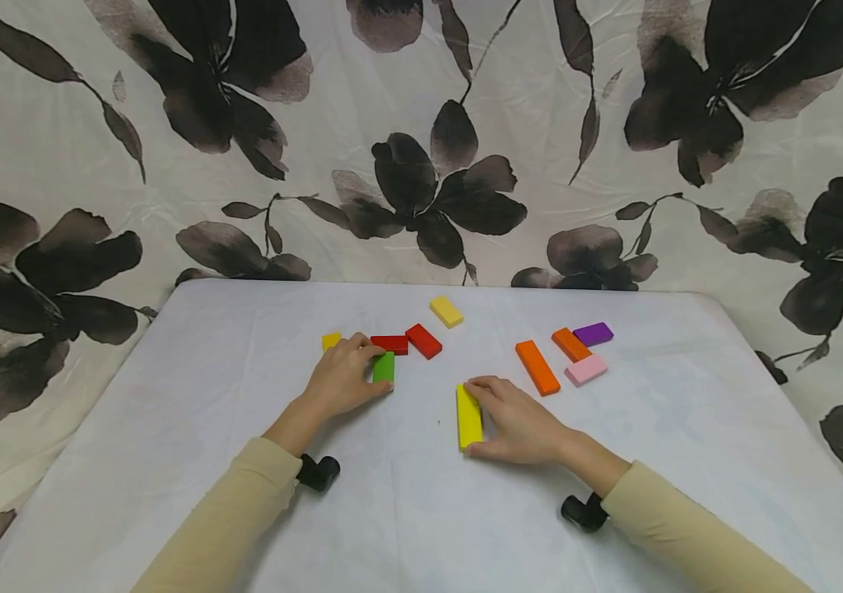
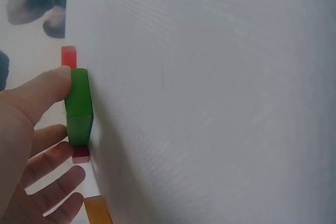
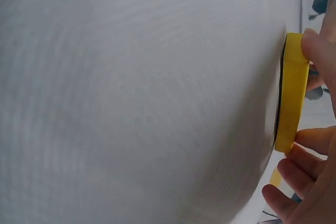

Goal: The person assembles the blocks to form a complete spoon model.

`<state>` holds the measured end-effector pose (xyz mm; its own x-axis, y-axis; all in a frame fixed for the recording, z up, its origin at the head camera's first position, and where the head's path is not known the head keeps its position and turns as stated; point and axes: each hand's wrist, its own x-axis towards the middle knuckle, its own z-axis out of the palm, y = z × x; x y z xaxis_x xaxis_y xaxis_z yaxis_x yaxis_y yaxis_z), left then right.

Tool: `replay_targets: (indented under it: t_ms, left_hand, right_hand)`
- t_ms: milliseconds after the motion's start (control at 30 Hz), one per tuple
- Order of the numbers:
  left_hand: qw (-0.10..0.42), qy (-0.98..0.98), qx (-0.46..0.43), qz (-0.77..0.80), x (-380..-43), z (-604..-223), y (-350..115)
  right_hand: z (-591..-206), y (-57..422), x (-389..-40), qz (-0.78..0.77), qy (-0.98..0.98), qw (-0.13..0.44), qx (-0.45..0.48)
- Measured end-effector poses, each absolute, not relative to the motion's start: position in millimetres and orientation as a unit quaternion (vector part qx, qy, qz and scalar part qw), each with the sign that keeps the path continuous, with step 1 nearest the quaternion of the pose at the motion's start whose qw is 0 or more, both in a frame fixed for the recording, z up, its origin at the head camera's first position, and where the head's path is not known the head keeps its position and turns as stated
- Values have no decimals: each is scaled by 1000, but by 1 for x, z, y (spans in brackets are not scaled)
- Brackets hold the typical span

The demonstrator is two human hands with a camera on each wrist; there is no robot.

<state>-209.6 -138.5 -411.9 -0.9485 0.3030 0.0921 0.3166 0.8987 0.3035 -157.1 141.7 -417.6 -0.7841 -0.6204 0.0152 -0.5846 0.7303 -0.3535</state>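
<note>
My left hand pinches a green block between thumb and fingers, left of the table's middle. In the left wrist view the thumb presses one end of the green block. My right hand grips a longer yellow block by its two ends, near the middle. The right wrist view shows this yellow block low over or on the cloth; I cannot tell which. Just beyond the left hand lie a red block and another red block. A yellow block is partly hidden behind that hand.
Farther back lies a pale yellow block. To the right sit a long orange block, a shorter orange block, a purple block and a pink block. A white cloth covers the table; a floral curtain hangs behind.
</note>
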Motion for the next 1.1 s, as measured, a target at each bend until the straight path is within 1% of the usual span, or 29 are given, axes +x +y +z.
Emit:
replay_targets:
  t_ms: [333,800,1100]
  left_hand:
    - [24,-973,-165,-159,-210,-412,-139]
    - [33,-971,-174,-163,-210,-414,-140]
    - [31,-971,-171,-166,-208,-412,-140]
  right_hand:
    - [-417,142,-155,-160,930,46,-327]
    - [-414,147,-153,-166,925,15,-342]
    - [-415,147,-151,-158,927,12,-340]
